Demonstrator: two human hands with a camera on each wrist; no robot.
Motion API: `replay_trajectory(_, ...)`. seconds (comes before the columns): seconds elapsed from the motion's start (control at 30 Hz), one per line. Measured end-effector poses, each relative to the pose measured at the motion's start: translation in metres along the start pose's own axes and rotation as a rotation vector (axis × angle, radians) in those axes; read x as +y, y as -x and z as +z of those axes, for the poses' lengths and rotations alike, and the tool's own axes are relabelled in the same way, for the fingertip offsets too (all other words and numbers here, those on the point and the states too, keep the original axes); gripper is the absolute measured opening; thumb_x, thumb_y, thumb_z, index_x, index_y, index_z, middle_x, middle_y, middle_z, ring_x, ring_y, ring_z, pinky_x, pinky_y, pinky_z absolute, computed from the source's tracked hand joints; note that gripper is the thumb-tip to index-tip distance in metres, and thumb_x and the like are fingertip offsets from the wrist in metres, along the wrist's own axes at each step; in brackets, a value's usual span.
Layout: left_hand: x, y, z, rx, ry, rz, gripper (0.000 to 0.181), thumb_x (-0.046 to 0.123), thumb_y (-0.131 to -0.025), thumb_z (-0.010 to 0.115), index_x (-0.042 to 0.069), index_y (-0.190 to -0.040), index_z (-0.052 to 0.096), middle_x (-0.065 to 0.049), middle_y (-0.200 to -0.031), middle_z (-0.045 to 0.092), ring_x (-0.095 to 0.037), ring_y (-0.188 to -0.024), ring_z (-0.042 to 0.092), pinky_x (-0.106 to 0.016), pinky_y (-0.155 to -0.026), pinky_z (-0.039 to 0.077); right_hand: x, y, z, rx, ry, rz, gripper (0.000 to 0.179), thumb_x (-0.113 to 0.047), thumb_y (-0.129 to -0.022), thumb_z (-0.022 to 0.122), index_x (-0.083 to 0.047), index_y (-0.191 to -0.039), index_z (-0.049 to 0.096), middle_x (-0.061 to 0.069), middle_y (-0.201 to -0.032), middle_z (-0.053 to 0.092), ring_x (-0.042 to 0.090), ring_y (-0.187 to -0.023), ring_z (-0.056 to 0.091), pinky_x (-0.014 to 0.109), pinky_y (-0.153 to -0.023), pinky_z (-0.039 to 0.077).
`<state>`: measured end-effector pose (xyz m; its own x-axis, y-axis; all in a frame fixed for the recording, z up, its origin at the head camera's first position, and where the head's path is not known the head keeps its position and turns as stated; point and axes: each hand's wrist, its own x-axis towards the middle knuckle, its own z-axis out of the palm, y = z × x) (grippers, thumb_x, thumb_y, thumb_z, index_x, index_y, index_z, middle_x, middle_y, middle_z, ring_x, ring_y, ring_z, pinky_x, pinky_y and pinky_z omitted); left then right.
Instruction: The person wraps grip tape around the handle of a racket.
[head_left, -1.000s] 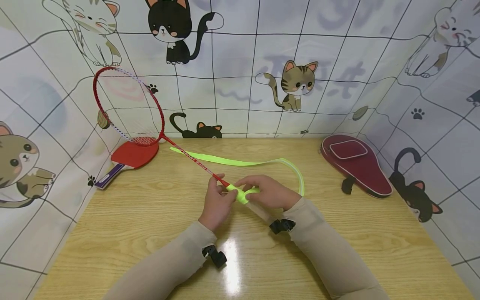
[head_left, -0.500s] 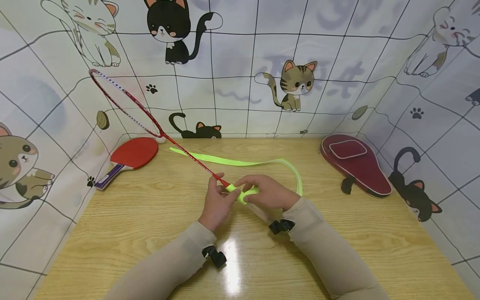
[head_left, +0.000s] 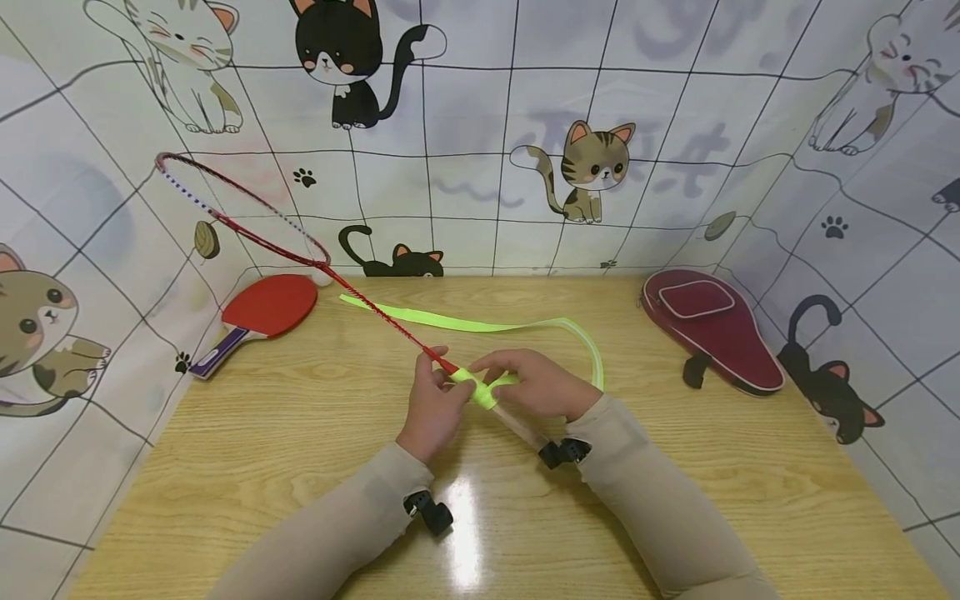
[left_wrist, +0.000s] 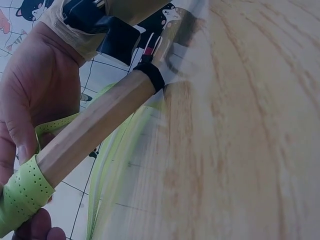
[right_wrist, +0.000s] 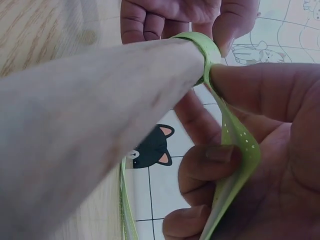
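In the head view a red badminton racket (head_left: pixel 384 315) slants up to the left, its head raised above the table and seen at a shallow angle. My left hand (head_left: pixel 435 410) holds the handle near its upper end, around turns of lime-green perforated grip tape (left_wrist: pixel 26 197). My right hand (head_left: pixel 542 387) pinches the loose tape (right_wrist: pixel 242 145) close to the wrapped part, fingers curled round the strip. Bare wood of the handle (left_wrist: pixel 100 122) shows below the wrap, with a black band near its butt. The tape's free length (head_left: pixel 480 325) trails in a curve over the table.
A red table tennis bat (head_left: pixel 272 307) lies at the left back, with a small white ball (head_left: pixel 322 280) beside it. On the right is a dark red bat case (head_left: pixel 708 329). Cat-print sheets (head_left: pixel 480 183) wall in the wooden table (head_left: pixel 300 467).
The racket has turned about its shaft, so its head swings from broad-faced through narrow to tilted leftward. Both hands stay in nearly the same place, still on the handle and tape.
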<state>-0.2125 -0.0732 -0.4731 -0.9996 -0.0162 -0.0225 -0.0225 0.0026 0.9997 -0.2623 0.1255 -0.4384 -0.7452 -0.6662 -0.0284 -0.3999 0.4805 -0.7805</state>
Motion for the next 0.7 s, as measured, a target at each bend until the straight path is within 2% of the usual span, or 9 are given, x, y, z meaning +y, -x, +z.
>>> replay_trajectory(0.17,0.0009,-0.0002,0.0,0.004,0.002,-0.007,0.067,-0.001,-0.09,0.06,0.01,-0.152,0.034,-0.019,-0.112,0.068,-0.02,-0.085,0.066,-0.03,-0.079,0.05,-0.0015,0.0012,0.0005,-0.033,-0.022,0.024,0.048,-0.006,-0.1,0.067,-0.018,-0.145,0.064,0.001,-0.14,0.067,0.027,-0.122,0.066,0.05,-0.102,0.053)
replay_trajectory(0.33,0.0002,-0.0005,0.0005,-0.007,-0.001,-0.008,0.068,0.0,-0.09,0.06,0.009,-0.152,0.034,-0.018,-0.111,0.066,-0.022,-0.085,0.066,-0.028,-0.078,0.051,-0.0017,0.0016,0.0,-0.014,0.002,0.016,0.047,-0.007,-0.097,0.07,-0.019,-0.143,0.065,0.002,-0.132,0.071,0.024,-0.117,0.067,0.048,-0.098,0.054)
replay_trajectory(0.53,-0.0011,-0.0011,0.0005,-0.023,-0.027,-0.005,0.069,0.007,-0.095,0.069,0.012,-0.153,0.032,-0.017,-0.108,0.065,-0.025,-0.087,0.068,-0.028,-0.078,0.053,-0.0032,0.0019,-0.0008,0.005,0.037,0.016,0.048,-0.011,-0.095,0.076,-0.02,-0.141,0.066,0.001,-0.121,0.073,0.022,-0.112,0.067,0.045,-0.094,0.055)
replay_trajectory(0.7,-0.0016,-0.0015,0.0006,-0.029,-0.033,0.009,0.071,0.009,-0.097,0.072,0.009,-0.154,0.028,-0.018,-0.108,0.065,-0.024,-0.088,0.069,-0.029,-0.078,0.053,-0.0039,0.0017,-0.0009,0.006,0.038,0.018,0.049,-0.01,-0.094,0.077,-0.02,-0.141,0.066,0.001,-0.12,0.073,0.022,-0.112,0.067,0.045,-0.095,0.055)
